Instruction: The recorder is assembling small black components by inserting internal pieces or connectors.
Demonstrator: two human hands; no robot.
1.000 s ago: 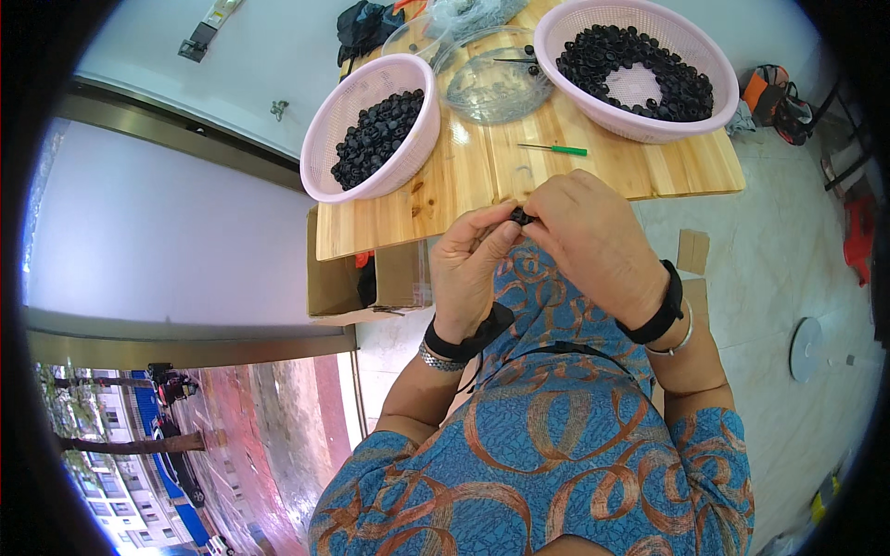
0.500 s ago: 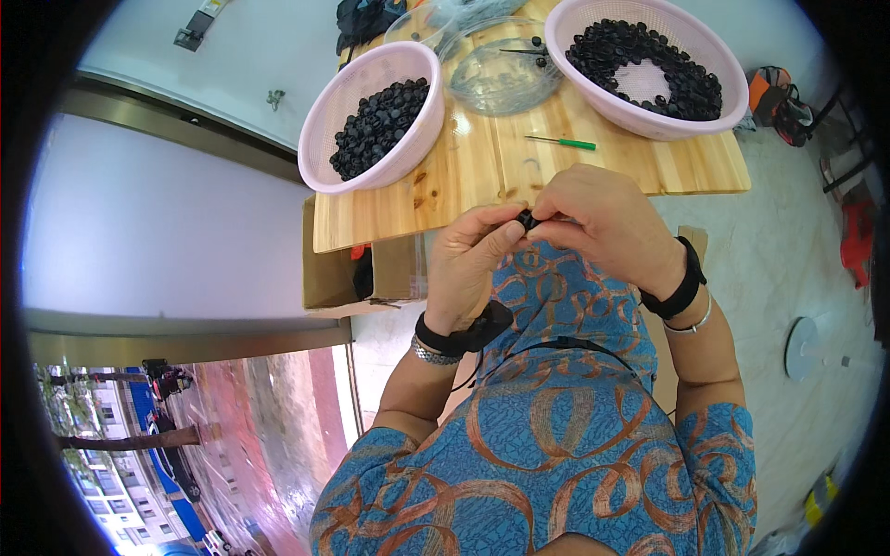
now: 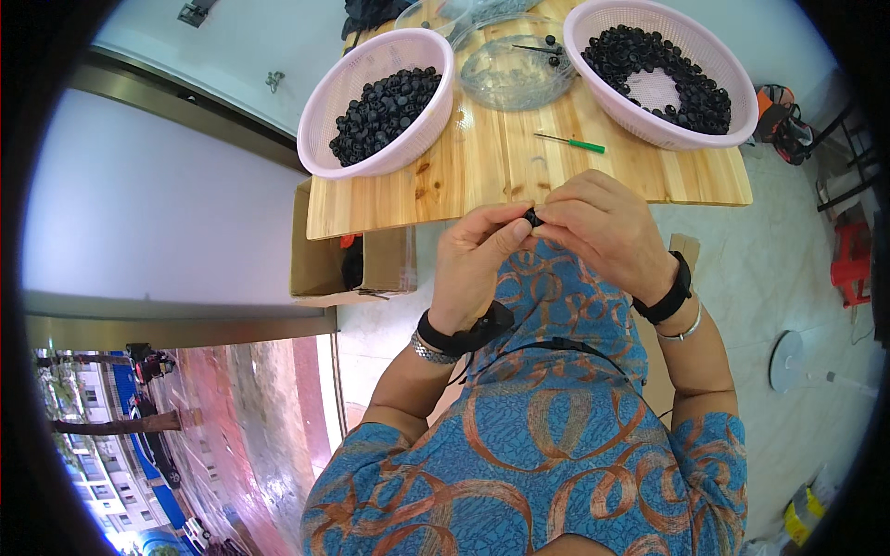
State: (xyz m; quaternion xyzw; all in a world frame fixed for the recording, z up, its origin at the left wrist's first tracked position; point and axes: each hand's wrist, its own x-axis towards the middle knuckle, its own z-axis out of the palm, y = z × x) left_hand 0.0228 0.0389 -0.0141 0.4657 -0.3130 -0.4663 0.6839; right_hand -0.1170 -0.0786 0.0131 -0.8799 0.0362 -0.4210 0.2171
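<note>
Between my fingertips, just off the near edge of the wooden table point(image 3: 482, 176), is a small round black part point(image 3: 532, 218). My left hand point(image 3: 477, 255) pinches it with thumb and forefinger from the left. From the right, my right hand point(image 3: 598, 222) grips the same part, its fingers covering much of it. A left pink basket point(image 3: 426, 144) holds a heap of small black round parts point(image 3: 385, 111). Another pink basket point(image 3: 640, 125), at the right, has more flat black parts point(image 3: 700, 102) ringed around its bare middle.
A green-handled screwdriver point(image 3: 586, 145) lies on the table between the baskets. Behind it sits a clear plastic tray point(image 3: 514, 79) with a few black pieces beside it. An open cardboard box point(image 3: 389, 264) stands under the table's left end. A red stool point(image 3: 848, 264) is at the far right.
The view has shifted slightly. My right fingers have closed in around the black part, which both hands still hold in nearly the same place.
</note>
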